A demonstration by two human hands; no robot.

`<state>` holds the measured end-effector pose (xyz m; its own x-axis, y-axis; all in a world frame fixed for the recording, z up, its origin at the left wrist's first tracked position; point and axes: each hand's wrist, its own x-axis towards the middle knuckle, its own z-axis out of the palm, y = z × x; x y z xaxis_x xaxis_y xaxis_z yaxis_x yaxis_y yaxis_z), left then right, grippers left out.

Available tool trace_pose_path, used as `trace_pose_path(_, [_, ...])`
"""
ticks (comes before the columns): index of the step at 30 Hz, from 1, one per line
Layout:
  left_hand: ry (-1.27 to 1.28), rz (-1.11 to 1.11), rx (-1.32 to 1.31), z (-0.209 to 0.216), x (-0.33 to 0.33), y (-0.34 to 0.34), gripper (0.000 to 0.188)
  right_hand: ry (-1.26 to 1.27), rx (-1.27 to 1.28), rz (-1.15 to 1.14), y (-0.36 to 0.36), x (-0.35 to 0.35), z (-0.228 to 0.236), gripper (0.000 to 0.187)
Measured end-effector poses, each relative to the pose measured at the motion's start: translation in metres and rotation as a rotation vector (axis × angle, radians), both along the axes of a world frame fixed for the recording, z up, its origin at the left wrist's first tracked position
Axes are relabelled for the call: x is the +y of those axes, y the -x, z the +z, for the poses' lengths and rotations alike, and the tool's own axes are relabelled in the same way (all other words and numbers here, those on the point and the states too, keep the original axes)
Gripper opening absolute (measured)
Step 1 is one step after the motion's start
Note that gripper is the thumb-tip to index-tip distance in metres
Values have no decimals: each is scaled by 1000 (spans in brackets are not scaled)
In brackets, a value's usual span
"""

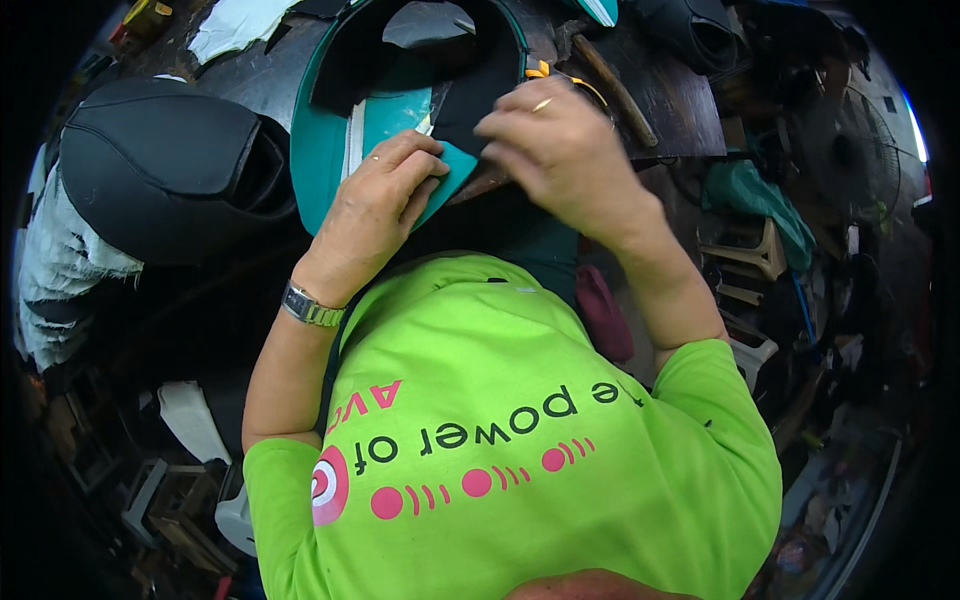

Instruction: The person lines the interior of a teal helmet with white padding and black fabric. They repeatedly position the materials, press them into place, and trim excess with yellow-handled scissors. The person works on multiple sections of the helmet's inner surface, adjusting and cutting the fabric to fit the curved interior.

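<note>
your left hand (375, 198) is closed on the teal piece (398, 108), thumb and bent fingers pinching near its pointed corner (456, 180), which sticks out past the fingertips toward your right hand (562, 150). right hand is up just beside that corner, fingers curled in, motion-blurred; can't tell if it's gripping something small or nothing. teal piece sits at the near edge of the dark desk (690, 112), in front of your chest: curved teal outside, black lining (470, 105) inside, white strip (353, 140) running along it by your left hand. ring on each hand, metal watch (312, 305) on your left wrist, bright green shirt (540, 430) on you.

around it: yellow-orange handle (540, 69) just beyond the right hand, partly hidden, and a wooden stick (615, 90) lying slantwise to the right of it. rolled black thing (695, 32) farther over on the right. left of the teal piece, a big rounded black padded piece (150, 165) with a slot-like opening, pale frayed cloth (75, 265) hanging below it. whitish scrap (235, 27) at the top left of the desk.

off to your right: green cloth (762, 205) draped by a beige stool (752, 250), fan (855, 150) behind. maroon thing (603, 312) below your right forearm, too dim to name.
</note>
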<state>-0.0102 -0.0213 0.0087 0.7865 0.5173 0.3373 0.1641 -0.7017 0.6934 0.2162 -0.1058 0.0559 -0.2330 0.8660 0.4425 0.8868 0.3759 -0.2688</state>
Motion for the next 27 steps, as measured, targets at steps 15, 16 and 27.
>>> trace_pose_path(15, [43, 115, -67, -4, -3, -7, 38, -54, -136, 93, -4, 17, -40, 18])
trace_pose_path(16, [22, 130, -55, -3, -4, -9, 42, -7, -55, 33, -3, 19, -40, 16])
trace_pose_path(27, [-156, 330, 16, -6, -5, -36, 26, 194, 527, -88, 2, 4, -26, 8])
